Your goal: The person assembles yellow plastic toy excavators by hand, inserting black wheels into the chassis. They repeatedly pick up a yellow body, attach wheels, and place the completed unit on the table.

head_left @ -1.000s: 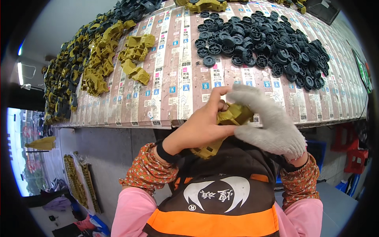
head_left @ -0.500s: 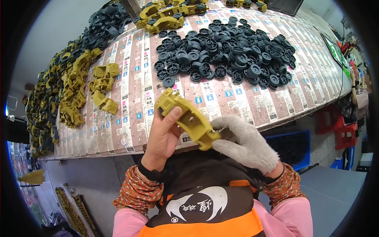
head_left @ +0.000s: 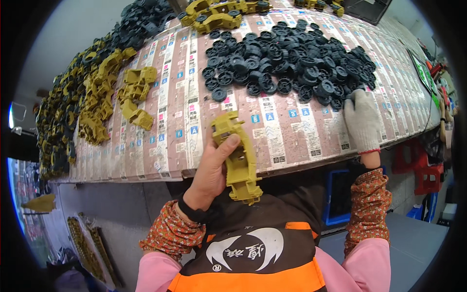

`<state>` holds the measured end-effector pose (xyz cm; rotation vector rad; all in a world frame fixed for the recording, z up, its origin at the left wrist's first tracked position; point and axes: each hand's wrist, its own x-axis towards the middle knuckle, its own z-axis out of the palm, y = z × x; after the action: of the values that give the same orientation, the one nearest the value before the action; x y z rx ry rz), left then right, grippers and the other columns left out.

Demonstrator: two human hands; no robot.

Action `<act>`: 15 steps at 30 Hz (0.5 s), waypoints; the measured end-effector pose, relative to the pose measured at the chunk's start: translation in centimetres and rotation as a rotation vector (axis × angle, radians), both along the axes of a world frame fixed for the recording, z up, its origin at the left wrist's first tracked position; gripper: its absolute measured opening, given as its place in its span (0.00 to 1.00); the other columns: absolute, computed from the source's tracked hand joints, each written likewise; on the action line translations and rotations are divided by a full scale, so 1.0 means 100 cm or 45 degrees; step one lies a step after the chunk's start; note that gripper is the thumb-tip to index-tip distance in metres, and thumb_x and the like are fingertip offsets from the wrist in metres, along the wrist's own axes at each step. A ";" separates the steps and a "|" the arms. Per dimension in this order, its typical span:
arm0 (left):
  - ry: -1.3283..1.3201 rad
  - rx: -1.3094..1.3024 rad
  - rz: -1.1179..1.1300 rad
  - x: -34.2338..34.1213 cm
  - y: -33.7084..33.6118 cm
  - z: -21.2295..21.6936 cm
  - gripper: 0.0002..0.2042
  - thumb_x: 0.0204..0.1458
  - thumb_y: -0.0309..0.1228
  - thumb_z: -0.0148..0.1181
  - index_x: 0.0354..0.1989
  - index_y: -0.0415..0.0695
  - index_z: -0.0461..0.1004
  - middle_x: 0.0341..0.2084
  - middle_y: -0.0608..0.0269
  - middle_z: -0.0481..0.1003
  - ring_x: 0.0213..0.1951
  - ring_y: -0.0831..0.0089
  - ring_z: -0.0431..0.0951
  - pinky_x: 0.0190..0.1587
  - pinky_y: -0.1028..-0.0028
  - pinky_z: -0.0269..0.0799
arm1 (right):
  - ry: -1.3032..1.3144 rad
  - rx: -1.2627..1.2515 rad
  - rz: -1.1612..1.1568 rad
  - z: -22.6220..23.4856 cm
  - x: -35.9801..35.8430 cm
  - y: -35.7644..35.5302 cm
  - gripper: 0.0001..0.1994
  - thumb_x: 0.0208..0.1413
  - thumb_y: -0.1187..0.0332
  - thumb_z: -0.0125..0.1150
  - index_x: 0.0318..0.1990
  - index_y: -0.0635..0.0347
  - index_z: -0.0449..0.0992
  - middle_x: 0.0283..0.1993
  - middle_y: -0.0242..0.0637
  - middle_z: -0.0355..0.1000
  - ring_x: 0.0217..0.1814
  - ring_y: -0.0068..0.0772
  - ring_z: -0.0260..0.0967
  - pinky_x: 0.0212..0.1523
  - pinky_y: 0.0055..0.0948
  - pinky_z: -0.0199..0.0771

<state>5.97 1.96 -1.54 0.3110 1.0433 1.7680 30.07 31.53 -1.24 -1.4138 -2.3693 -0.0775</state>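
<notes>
My left hand [head_left: 212, 164] grips a mustard-yellow plastic toy car body [head_left: 242, 168] at the table's front edge, thumb on its near face. The body is tilted, its hollow side toward me. My right hand [head_left: 361, 119], in a white knitted glove, reaches to the right front corner of a heap of black toy wheels [head_left: 287, 61]. Its fingers are bent together against the wheels at the heap's edge; what they hold, if anything, is hidden.
Loose yellow car bodies [head_left: 135, 116] lie on the left of the patterned tabletop [head_left: 170, 146]. Beyond them runs a long pile of yellow and black parts [head_left: 61, 117]. More yellow bodies with wheels [head_left: 214, 20] lie at the back. Red stools [head_left: 422, 163] stand at right.
My right hand has left the car body and moved right and away to the wheel heap. My left hand keeps the body, now turned more upright and shifted slightly right.
</notes>
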 end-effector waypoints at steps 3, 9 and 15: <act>-0.062 -0.034 -0.057 0.003 -0.001 -0.004 0.30 0.67 0.32 0.66 0.74 0.50 0.59 0.56 0.65 0.73 0.55 0.73 0.77 0.56 0.65 0.82 | -0.183 -0.016 0.054 0.008 -0.004 -0.011 0.14 0.61 0.66 0.65 0.48 0.63 0.72 0.50 0.55 0.72 0.54 0.62 0.75 0.52 0.55 0.78; -0.112 -0.041 -0.117 0.008 0.002 -0.005 0.33 0.67 0.32 0.66 0.77 0.51 0.56 0.58 0.64 0.72 0.56 0.72 0.77 0.57 0.64 0.81 | -0.032 -0.032 0.072 -0.006 0.004 0.001 0.14 0.62 0.64 0.66 0.47 0.62 0.71 0.49 0.53 0.73 0.54 0.61 0.75 0.52 0.55 0.77; -0.156 -0.012 -0.118 0.009 -0.001 -0.009 0.36 0.67 0.32 0.66 0.79 0.52 0.53 0.58 0.64 0.72 0.56 0.72 0.77 0.56 0.65 0.81 | 0.184 -0.105 0.056 -0.007 0.005 0.005 0.12 0.62 0.63 0.65 0.43 0.62 0.73 0.45 0.51 0.75 0.49 0.57 0.76 0.49 0.51 0.75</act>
<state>6.85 1.89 -2.41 0.2387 0.9352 1.6770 30.61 31.99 -1.95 -1.3543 -2.3067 0.1309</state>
